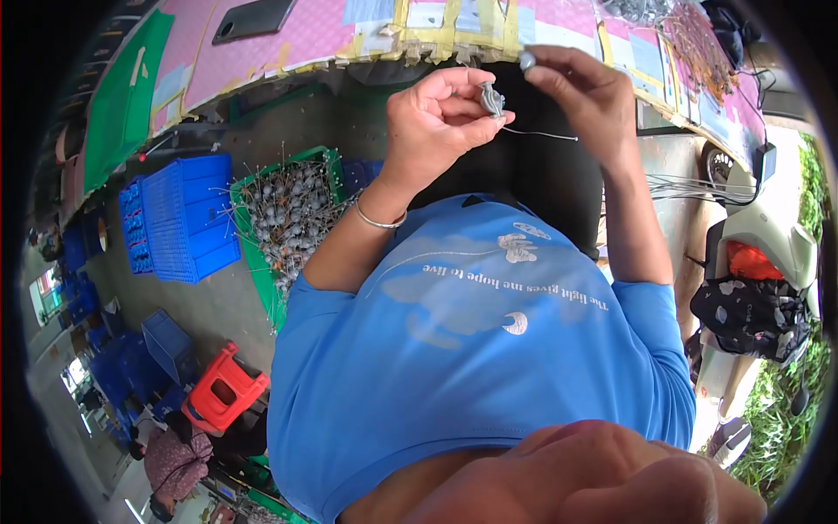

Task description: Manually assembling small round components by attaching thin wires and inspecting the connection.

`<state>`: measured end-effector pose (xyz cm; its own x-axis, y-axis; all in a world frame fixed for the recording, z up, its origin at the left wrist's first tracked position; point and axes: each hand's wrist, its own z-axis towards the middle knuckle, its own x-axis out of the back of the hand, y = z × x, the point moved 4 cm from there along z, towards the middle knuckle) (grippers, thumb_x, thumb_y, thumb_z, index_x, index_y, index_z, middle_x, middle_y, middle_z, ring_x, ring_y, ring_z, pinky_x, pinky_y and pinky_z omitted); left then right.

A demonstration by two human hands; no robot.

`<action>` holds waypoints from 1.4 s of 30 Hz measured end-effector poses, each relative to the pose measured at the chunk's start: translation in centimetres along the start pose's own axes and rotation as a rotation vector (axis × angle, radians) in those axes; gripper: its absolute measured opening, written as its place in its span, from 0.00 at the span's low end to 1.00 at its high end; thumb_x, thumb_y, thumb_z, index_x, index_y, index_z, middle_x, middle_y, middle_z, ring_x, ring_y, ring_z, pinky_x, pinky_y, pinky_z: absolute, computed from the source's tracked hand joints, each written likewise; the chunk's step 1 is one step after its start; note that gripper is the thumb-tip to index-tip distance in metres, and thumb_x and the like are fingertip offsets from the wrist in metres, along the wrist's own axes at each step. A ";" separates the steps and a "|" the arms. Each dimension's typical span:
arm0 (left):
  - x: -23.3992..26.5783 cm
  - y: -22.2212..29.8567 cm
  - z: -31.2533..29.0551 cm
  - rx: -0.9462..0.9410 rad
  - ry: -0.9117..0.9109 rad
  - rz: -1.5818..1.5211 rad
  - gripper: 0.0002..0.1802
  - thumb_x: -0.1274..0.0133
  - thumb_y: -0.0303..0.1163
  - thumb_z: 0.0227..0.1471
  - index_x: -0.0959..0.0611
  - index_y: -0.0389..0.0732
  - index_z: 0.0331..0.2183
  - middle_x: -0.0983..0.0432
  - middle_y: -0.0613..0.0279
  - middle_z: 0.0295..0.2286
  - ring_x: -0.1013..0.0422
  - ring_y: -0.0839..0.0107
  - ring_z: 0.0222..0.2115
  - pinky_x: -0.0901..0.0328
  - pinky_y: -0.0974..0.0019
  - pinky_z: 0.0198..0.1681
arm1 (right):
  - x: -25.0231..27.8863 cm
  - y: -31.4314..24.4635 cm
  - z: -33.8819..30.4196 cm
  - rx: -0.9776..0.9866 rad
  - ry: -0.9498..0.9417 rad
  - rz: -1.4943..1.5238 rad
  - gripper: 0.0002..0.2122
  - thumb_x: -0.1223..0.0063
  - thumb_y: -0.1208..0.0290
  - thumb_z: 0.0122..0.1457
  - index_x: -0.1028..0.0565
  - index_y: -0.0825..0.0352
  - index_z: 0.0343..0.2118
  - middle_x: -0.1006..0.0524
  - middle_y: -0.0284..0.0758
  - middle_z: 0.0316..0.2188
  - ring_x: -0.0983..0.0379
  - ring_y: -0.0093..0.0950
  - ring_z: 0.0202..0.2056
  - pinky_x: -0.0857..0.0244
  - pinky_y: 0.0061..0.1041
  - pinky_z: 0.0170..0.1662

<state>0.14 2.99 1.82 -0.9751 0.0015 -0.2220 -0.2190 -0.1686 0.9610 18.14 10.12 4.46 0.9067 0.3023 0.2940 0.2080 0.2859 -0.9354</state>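
Note:
My left hand (436,118) is raised in front of my lap, just off the edge of the table. Its thumb and fingers are closed on a small grey metal part (491,99). A thin pale wire (541,134) runs out to the right from beside that part. To the right, at the table's edge, my right hand (589,92) pinches a small, rounded grey piece (526,61) between thumb and index finger. The two hands are apart. The exact kind of both pieces is too small to make out.
The pink table (314,39) has a ragged, taped edge and carries a dark phone (253,20). A green crate (253,249) full of grey wired parts stands at my left, near blue crates (188,218) and a red stool (225,389). Cables (690,186) and a scooter (768,236) are at right.

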 end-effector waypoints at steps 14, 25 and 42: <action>-1.5 -0.5 0.0 -0.200 0.018 0.404 0.20 0.36 0.16 0.37 0.20 0.32 0.37 0.18 0.57 0.30 0.20 0.74 0.28 0.26 0.74 0.33 | -1.6 -0.4 -3.7 -0.135 -0.097 0.148 0.09 0.42 0.80 0.57 0.20 0.72 0.40 0.21 0.32 0.31 0.25 0.20 0.36 0.29 0.19 0.44; -1.7 -0.9 0.5 -0.051 -0.058 0.318 0.23 0.39 0.14 0.41 0.19 0.36 0.44 0.19 0.60 0.30 0.20 0.74 0.30 0.25 0.73 0.31 | -0.6 2.3 -2.9 -0.187 -0.125 0.378 0.09 0.42 0.77 0.58 0.20 0.71 0.41 0.20 0.33 0.37 0.25 0.21 0.41 0.32 0.21 0.47; -2.8 -2.4 0.9 0.016 0.078 0.197 0.20 0.38 0.16 0.44 0.20 0.30 0.43 0.19 0.53 0.34 0.21 0.71 0.33 0.24 0.71 0.36 | -3.3 6.2 -2.6 -0.225 -0.024 0.767 0.12 0.49 0.71 0.63 0.26 0.73 0.46 0.22 0.38 0.39 0.25 0.25 0.40 0.32 0.23 0.46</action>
<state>3.37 4.32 0.30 -0.9935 -0.1061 -0.0406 -0.0252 -0.1423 0.9895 17.40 8.49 -2.84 0.8191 0.3607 -0.4461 -0.3995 -0.1993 -0.8948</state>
